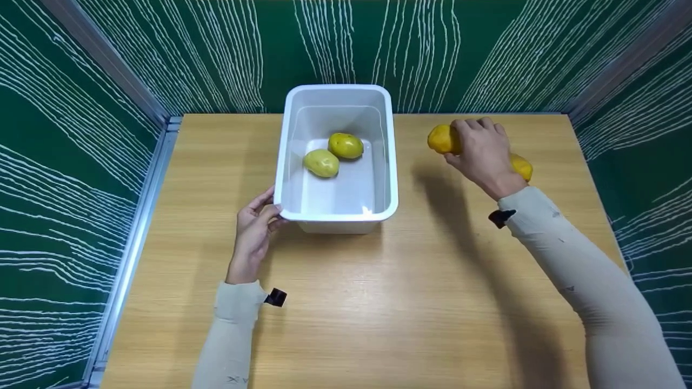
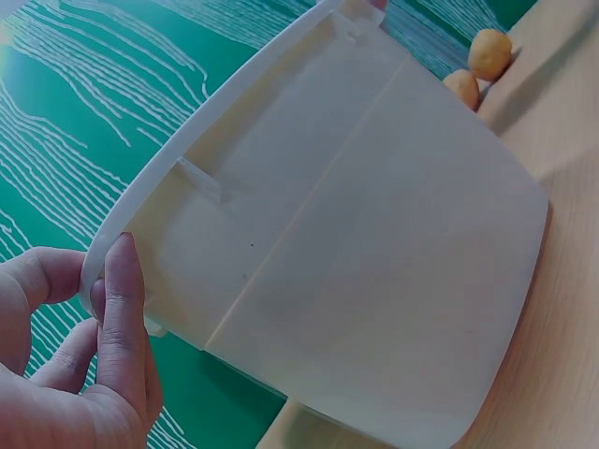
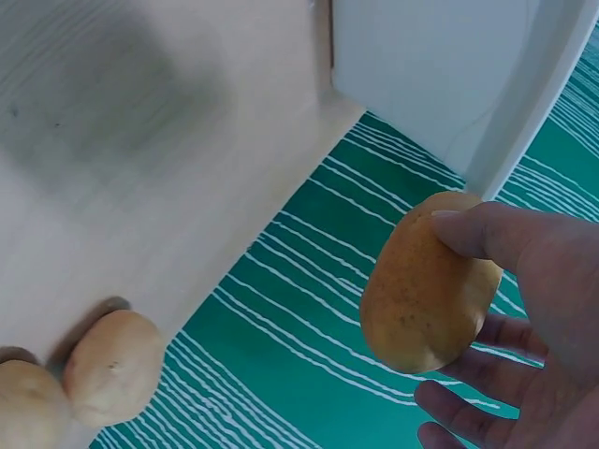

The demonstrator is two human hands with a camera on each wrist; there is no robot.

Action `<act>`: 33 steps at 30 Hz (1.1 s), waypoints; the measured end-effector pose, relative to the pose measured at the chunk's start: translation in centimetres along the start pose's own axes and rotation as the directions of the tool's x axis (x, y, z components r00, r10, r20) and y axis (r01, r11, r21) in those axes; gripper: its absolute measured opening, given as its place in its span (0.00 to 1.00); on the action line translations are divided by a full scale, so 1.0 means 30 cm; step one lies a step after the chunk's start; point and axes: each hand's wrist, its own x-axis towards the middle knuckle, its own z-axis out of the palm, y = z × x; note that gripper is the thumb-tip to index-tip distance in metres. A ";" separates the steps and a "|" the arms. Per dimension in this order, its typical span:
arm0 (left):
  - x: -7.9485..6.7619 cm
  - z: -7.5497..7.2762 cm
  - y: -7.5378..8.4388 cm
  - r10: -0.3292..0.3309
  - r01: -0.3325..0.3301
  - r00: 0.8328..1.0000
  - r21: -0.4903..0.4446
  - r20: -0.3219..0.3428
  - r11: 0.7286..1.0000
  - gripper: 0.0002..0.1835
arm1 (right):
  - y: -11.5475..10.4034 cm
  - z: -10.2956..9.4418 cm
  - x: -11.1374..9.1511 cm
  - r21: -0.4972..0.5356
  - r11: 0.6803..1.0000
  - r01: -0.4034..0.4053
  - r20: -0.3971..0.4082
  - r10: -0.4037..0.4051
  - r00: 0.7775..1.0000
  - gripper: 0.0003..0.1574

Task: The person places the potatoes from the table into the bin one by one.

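A white plastic tub (image 1: pixel 346 218) stands at the back middle of the table, with two yellow-green mangoes (image 1: pixel 321 163) on its floor. My left hand (image 1: pixel 254 232) pinches the tub's near left rim between thumb and fingers; the left wrist view shows the thumb and fingers on either side of the lip. To the right of the tub, my right hand (image 1: pixel 484 154) grips a yellow-orange mango (image 3: pixel 421 290), raised over the table. Two more mangoes (image 3: pixel 112 365) lie side by side on the table behind that hand, mostly covered by it in the head view.
The wooden table (image 1: pixel 346 324) is bordered at the back and sides by green panels (image 1: pixel 486 32) with white wavy lines. A metal frame strip (image 1: pixel 141 216) runs along the left edge. The tub's wall stands between the two hands.
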 end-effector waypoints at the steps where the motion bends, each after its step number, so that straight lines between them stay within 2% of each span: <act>1: 0.000 0.001 0.001 0.000 0.000 1.000 0.003 -0.002 1.000 0.28 | -0.004 -0.003 0.003 0.001 1.000 0.005 -0.005 -0.005 1.000 0.34; 17: -0.005 -0.001 0.001 0.006 -0.007 1.000 0.010 0.008 1.000 0.28 | -0.080 -0.032 0.056 0.014 0.999 0.028 -0.044 -0.028 0.999 0.35; 33: -0.007 0.003 0.003 -0.006 0.007 1.000 0.016 -0.015 1.000 0.28 | -0.141 -0.057 0.089 0.075 0.997 0.004 -0.051 -0.001 0.999 0.37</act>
